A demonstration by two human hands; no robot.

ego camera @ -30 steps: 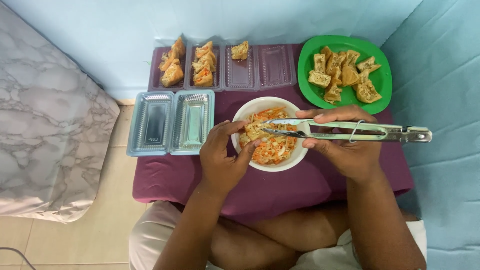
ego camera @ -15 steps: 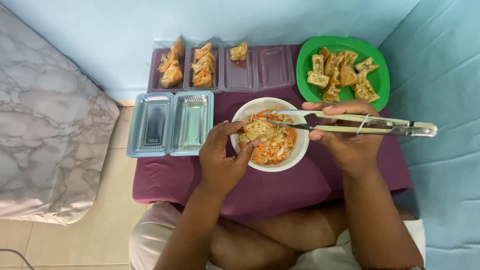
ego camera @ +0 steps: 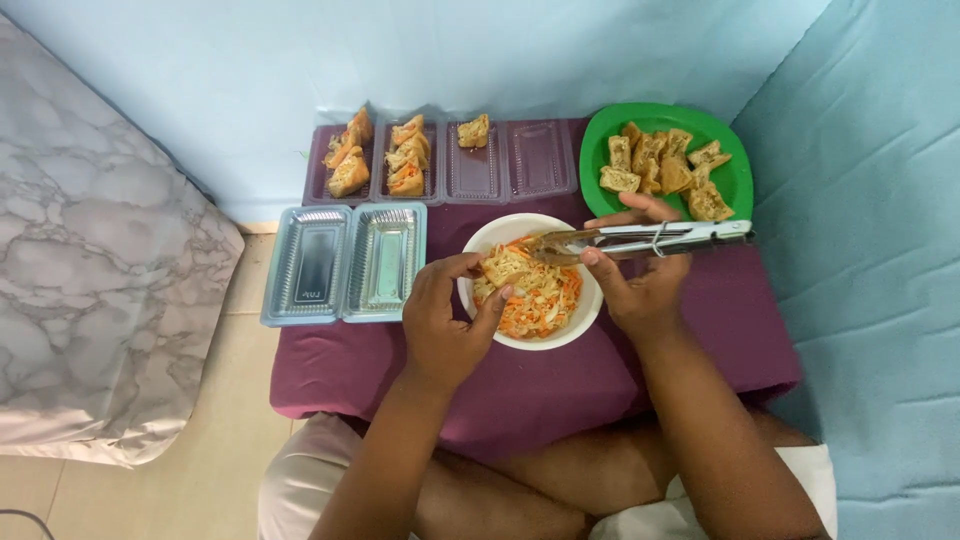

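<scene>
My left hand (ego camera: 448, 325) holds a piece of fried tofu (ego camera: 505, 266) over the white bowl (ego camera: 520, 233) of shredded orange and pale vegetable filling (ego camera: 540, 300). My right hand (ego camera: 640, 280) grips metal tongs (ego camera: 650, 238) lying sideways, their tips at the tofu piece. The bowl stands on a purple cloth (ego camera: 560, 385) covering a low table.
A green plate (ego camera: 740, 180) of fried tofu pieces sits at the back right. Clear plastic trays (ego camera: 540, 160) at the back hold filled tofu pieces. Two empty clear trays (ego camera: 345, 262) lie to the left. A marble-pattern mattress (ego camera: 90, 280) is at the far left.
The tongs have shifted slightly left and down, their tips now at the tofu piece in my left hand. My left hand has lifted the tofu slightly above the filling.
</scene>
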